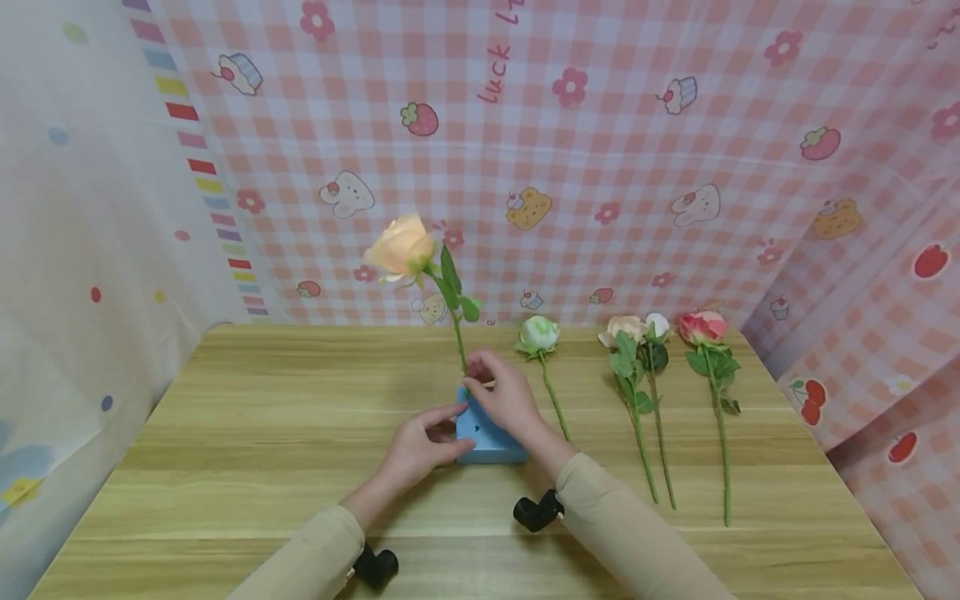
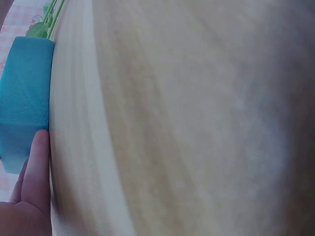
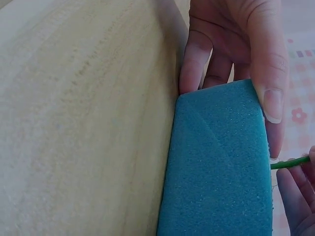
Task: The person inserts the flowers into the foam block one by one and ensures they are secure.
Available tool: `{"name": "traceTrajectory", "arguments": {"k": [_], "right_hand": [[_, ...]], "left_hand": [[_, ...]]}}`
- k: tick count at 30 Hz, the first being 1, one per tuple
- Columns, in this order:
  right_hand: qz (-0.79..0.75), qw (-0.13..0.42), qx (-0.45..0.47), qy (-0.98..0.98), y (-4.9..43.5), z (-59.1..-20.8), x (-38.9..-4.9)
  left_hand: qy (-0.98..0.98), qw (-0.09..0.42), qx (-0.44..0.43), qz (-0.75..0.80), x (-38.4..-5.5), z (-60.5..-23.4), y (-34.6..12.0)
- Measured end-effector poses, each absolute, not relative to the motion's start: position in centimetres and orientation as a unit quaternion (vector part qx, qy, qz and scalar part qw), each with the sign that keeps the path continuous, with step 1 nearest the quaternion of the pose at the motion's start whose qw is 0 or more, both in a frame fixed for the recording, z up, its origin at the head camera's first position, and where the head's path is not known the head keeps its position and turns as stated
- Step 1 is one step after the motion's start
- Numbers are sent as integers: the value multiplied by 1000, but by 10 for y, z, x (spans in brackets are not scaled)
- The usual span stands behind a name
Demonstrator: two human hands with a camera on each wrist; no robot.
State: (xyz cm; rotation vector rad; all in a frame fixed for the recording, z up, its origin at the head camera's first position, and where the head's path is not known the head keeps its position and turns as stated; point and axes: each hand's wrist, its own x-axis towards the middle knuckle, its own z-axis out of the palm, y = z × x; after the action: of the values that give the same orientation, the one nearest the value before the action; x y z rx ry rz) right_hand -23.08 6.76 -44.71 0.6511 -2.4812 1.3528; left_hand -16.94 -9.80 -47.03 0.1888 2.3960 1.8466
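A blue foam block lies on the table with a small dark hole in its top. An artificial peach rose stands tall at its far left corner, its green stem leaning slightly left. Low on the stem, just above the foam, my right hand pinches it between thumb and fingers. My left hand grips the block's left end, thumb at the near edge and fingers farther back. In the right wrist view the block shows close up, with the stem at its upper face.
To the right lie a pale green flower, a peach flower, a white flower and a pink-red rose, stems toward me. A checked cloth hangs behind the wooden table.
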Motion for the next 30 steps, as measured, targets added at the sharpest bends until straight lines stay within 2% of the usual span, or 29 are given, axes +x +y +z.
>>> {"name": "traceTrajectory", "arguments": {"k": [17,30], "right_hand": [[483,85,207,-847,82,-452,-227],[511,45,198,-835,115,-447,-206]], "left_hand": [[786,63,69,611,-175,-482,-102],[792,68,62,604,-175,-481,-102]]}}
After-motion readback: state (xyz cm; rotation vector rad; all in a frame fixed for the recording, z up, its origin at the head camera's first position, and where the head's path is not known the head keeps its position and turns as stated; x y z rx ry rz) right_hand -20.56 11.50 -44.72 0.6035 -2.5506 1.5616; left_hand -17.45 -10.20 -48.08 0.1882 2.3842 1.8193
